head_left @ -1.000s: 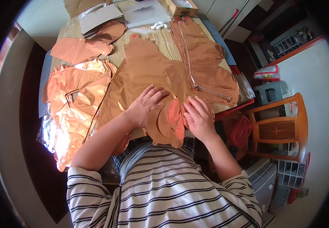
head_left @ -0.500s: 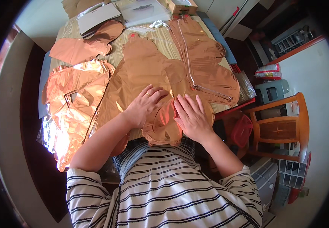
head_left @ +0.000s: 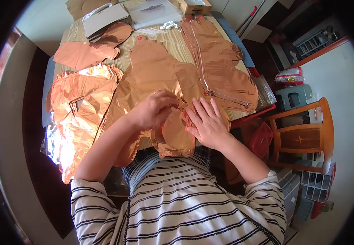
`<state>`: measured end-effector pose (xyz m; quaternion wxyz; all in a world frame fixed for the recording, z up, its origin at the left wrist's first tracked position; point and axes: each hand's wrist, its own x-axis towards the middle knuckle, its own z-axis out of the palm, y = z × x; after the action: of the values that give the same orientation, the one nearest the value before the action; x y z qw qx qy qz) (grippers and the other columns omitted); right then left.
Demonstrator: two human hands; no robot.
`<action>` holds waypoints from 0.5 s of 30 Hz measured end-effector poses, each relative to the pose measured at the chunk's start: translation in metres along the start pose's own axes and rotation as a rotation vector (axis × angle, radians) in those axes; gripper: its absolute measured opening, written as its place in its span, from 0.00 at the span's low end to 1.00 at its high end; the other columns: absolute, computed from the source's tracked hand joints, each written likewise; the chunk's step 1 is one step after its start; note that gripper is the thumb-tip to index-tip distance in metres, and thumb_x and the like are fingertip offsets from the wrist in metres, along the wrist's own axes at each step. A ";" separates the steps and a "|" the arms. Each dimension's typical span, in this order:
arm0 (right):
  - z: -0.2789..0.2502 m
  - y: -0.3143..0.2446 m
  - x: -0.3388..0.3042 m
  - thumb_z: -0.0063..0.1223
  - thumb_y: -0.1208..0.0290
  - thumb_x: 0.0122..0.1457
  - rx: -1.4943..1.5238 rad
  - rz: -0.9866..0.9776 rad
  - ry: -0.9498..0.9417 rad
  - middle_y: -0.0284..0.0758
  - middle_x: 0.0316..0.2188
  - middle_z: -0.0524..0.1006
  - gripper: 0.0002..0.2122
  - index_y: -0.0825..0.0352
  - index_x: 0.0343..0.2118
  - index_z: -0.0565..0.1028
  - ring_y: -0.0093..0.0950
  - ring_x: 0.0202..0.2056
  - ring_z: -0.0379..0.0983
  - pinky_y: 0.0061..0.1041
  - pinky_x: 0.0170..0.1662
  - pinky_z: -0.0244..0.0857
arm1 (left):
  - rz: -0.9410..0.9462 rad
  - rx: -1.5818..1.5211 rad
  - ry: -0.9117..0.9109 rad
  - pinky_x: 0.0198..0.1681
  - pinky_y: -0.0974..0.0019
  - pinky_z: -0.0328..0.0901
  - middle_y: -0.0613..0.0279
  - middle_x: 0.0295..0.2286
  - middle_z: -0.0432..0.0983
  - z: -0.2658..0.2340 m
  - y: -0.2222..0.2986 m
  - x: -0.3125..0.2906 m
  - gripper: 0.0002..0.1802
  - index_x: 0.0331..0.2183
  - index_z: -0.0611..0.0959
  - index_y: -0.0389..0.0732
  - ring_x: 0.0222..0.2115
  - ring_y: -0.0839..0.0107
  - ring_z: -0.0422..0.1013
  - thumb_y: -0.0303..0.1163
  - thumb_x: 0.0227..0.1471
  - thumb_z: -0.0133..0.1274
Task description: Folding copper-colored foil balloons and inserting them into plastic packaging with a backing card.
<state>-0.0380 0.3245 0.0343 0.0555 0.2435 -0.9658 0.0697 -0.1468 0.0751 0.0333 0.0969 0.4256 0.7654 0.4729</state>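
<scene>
A large copper-coloured sheet of foil (head_left: 152, 61), shaped like a flat, uninflated foil balloon, lies before me and reaches the table's near edge. My right hand (head_left: 209, 125) rests flat on its near part, fingers stretched and slightly spread. Just left of it, my left hand (head_left: 154, 109) is raised a little over the same foil with curled fingers, the tips drawn together by a crease. Whatever those fingertips hold, if anything, is hidden. A rounded, folded flap of the foil (head_left: 177, 132) shows below and between my hands.
Crumpled shiny foil (head_left: 89, 102) hangs over the table's left edge. Another copper foil piece (head_left: 222, 61) with a silvery cord lies at right. Farther back are a grey flat box (head_left: 105, 20), white pebble-like pieces (head_left: 169, 25) and a cardboard box (head_left: 195, 6). A wooden chair (head_left: 301, 141) stands right.
My left hand has lifted off the foil, and its fingers have gone from lying on it to curled. My right hand stays nearly in place, its fingers a little more spread.
</scene>
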 end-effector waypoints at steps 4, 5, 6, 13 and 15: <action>-0.001 0.008 -0.001 0.50 0.52 0.65 0.112 -0.009 0.029 0.48 0.67 0.61 0.27 0.62 0.63 0.69 0.50 0.67 0.56 0.55 0.70 0.41 | 0.198 0.224 0.053 0.53 0.54 0.67 0.51 0.47 0.75 0.011 -0.009 -0.001 0.19 0.44 0.84 0.36 0.47 0.51 0.71 0.20 0.46 0.59; -0.001 0.008 -0.001 0.50 0.52 0.65 0.137 -0.007 0.036 0.47 0.67 0.61 0.27 0.62 0.63 0.69 0.50 0.67 0.56 0.55 0.70 0.41 | 0.203 0.222 0.065 0.53 0.54 0.67 0.51 0.47 0.75 0.013 -0.011 -0.001 0.19 0.44 0.84 0.36 0.46 0.51 0.71 0.20 0.47 0.59; 0.000 0.008 -0.002 0.50 0.52 0.65 0.128 -0.006 0.033 0.47 0.67 0.61 0.27 0.62 0.63 0.68 0.50 0.67 0.56 0.55 0.70 0.41 | 0.207 0.220 0.077 0.53 0.53 0.67 0.51 0.47 0.75 0.014 -0.012 -0.001 0.18 0.44 0.84 0.36 0.46 0.51 0.71 0.20 0.47 0.59; 0.008 0.006 -0.003 0.51 0.52 0.65 0.060 -0.010 0.041 0.47 0.67 0.61 0.29 0.62 0.64 0.67 0.49 0.67 0.56 0.55 0.70 0.42 | 0.209 0.214 0.052 0.54 0.53 0.66 0.51 0.47 0.75 0.012 -0.013 0.000 0.18 0.44 0.84 0.36 0.47 0.51 0.71 0.21 0.48 0.59; 0.009 0.005 -0.002 0.51 0.52 0.64 0.042 -0.010 0.034 0.47 0.67 0.61 0.29 0.62 0.64 0.67 0.49 0.67 0.56 0.55 0.70 0.42 | 0.207 0.207 0.054 0.55 0.52 0.66 0.52 0.47 0.76 0.011 -0.015 0.001 0.17 0.44 0.84 0.36 0.48 0.52 0.71 0.22 0.48 0.60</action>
<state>-0.0395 0.3284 0.0251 0.0671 0.2481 -0.9619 0.0937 -0.1491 0.0799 0.0157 -0.0177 0.4970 0.7644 0.4102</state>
